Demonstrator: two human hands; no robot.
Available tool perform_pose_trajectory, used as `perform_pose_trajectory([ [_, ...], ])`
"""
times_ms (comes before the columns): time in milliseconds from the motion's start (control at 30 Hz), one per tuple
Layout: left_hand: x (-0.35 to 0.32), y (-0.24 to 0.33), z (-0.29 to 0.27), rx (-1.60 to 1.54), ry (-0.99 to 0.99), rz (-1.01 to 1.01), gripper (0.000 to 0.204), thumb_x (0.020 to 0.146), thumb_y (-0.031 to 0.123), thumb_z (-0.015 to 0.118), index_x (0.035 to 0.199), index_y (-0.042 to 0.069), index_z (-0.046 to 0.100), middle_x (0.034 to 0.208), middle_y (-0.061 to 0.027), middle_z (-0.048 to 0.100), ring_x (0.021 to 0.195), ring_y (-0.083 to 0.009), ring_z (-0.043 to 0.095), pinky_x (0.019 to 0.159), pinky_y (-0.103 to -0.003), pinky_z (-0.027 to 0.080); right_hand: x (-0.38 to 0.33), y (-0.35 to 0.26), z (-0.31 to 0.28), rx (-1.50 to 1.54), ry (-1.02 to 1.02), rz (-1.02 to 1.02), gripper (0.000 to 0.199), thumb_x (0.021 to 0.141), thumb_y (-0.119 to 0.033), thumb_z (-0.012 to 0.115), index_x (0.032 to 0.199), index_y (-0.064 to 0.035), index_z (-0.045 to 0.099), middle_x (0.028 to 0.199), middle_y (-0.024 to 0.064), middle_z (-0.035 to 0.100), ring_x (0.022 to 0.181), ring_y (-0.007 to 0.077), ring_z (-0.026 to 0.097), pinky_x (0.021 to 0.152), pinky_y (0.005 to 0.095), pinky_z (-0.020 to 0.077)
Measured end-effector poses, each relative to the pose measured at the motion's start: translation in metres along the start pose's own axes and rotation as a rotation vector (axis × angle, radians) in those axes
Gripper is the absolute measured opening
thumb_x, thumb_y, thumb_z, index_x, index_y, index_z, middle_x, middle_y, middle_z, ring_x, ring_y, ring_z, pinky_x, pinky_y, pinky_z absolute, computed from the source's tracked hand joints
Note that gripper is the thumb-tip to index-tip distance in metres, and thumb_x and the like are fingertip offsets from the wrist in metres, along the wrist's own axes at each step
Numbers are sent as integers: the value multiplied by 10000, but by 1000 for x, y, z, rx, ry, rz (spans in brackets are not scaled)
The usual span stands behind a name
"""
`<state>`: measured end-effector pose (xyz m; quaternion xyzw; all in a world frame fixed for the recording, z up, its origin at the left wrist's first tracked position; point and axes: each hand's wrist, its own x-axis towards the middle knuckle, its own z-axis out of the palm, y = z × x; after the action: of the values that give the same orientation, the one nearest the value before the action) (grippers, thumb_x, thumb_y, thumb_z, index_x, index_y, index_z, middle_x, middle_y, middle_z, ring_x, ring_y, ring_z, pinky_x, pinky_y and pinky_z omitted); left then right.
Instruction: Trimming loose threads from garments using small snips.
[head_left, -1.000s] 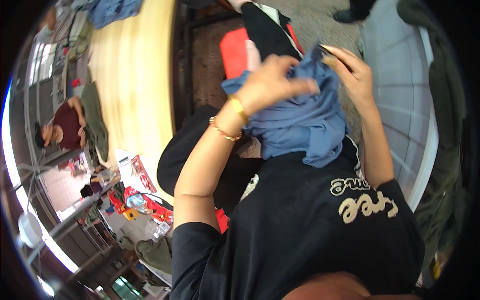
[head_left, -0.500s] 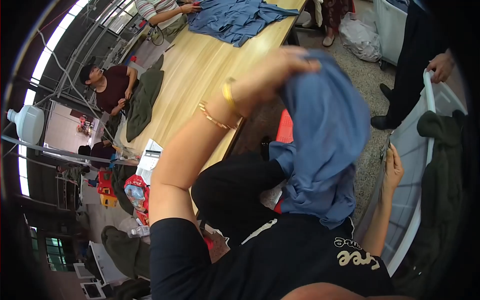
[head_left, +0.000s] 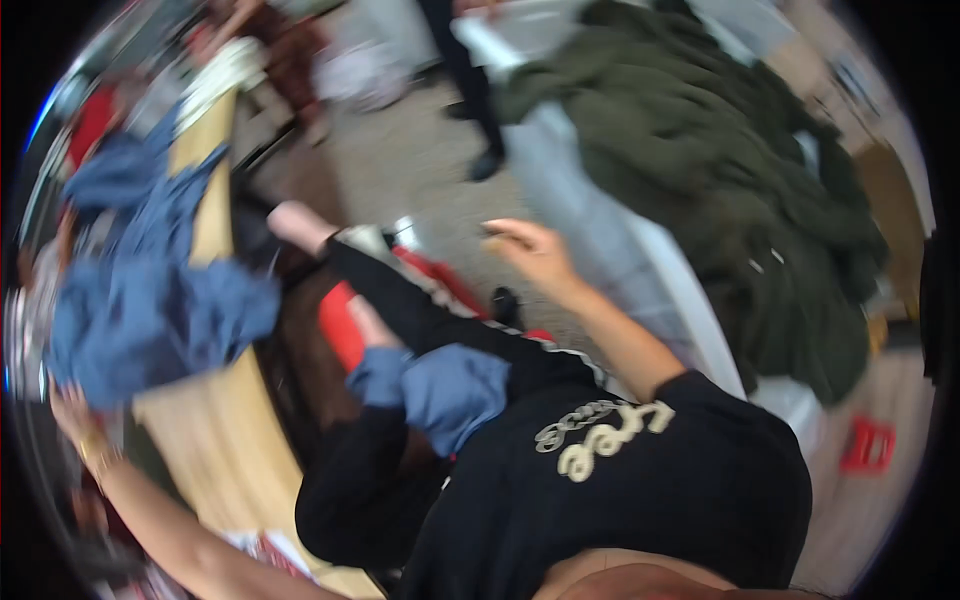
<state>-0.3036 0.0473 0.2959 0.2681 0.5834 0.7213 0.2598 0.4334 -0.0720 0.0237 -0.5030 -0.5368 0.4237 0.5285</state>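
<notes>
Head view, badly blurred: your left hand [head_left: 70, 408] seems to be grasping the blue garment [head_left: 150, 310] over the wooden bench [head_left: 215, 440]; your right hand [head_left: 535, 250] hangs released. Spread it flat, clear of the blue piece on your lap [head_left: 440, 388].

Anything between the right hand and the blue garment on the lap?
Nothing visible. The right hand hangs open in the air above the black-clad leg; the blue garment lies lower on the lap, with only open space and the leg between. The picture is blurred, so small things could be missed.
</notes>
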Motion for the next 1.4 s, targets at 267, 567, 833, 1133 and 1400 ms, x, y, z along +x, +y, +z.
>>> perform_pose_trajectory([
  [267, -133, -160, 90, -146, -444, -479, 424, 900, 167, 600, 1308, 65, 544, 1343, -124, 529, 1240, -262, 513, 1036, -406, 425, -3, -97, -36, -378, 214, -243, 231, 812, -123, 694, 1037, -71, 694, 836, 29, 686, 669, 56, 563, 588, 225, 441],
  [567, -242, -187, 160, 111, -1060, -525, 492, 956, 246, 531, 1413, 93, 431, 1399, -84, 497, 1195, -209, 540, 1009, -342, 434, 61, -161, -116, -880, 643, -568, 322, 885, -401, 589, 851, -101, 699, 730, 157, 647, 708, 356, 640, 618, 461, 494],
  [833, -232, -170, 129, 122, -971, -413, 470, 956, 260, 536, 1383, 77, 462, 1340, -83, 545, 1143, -190, 567, 958, -330, 460, 52, -96, -286, -828, 685, 357, 670, 868, -628, 458, 1226, -85, 618, 958, 117, 691, 588, 203, 635, 632, 318, 495],
  [1133, -357, 70, 115, -387, -1375, 723, 566, 995, 355, 400, 1441, 12, 335, 1464, -164, 389, 1270, -274, 466, 1129, -422, 289, 23, 5, -369, -881, 699, 348, 806, 903, -647, 405, 1437, -44, 369, 1421, 206, 445, 1317, 357, 411, 1070, 395, 328],
  [1400, -347, 23, -36, -357, -1042, 856, 581, 975, 334, 440, 1436, -3, 333, 1451, -180, 398, 1255, -275, 477, 1101, -401, 316, 49, -47, -319, -98, 790, 150, 394, 823, -415, 737, 959, -63, 623, 678, -12, 554, 383, 87, 366, 353, 241, 250],
])
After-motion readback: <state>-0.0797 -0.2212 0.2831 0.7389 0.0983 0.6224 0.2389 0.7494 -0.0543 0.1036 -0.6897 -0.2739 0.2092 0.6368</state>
